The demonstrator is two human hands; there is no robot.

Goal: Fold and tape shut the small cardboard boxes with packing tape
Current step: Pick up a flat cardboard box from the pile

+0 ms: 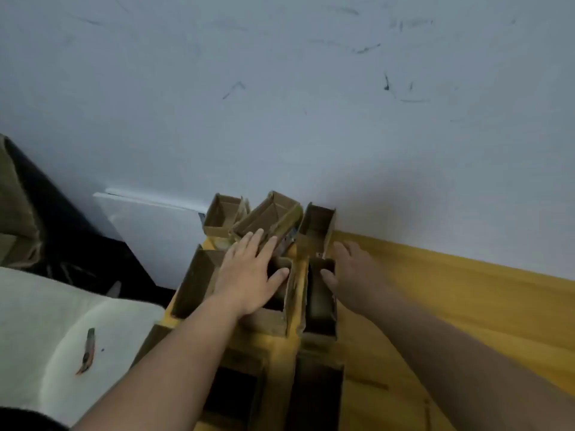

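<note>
Small cardboard boxes (pixel 320 293) stand open in a bunch on the yellow floor (pixel 466 293), in the middle of the frame, by the white wall (pixel 280 88). The left hand (pixel 249 275) lies flat on one box, fingers (pixel 259 241) straight. The right hand (pixel 351 272) touches the next box's side, fingers loose, holding nothing. A knife (pixel 87 349) lies lower left.
</note>
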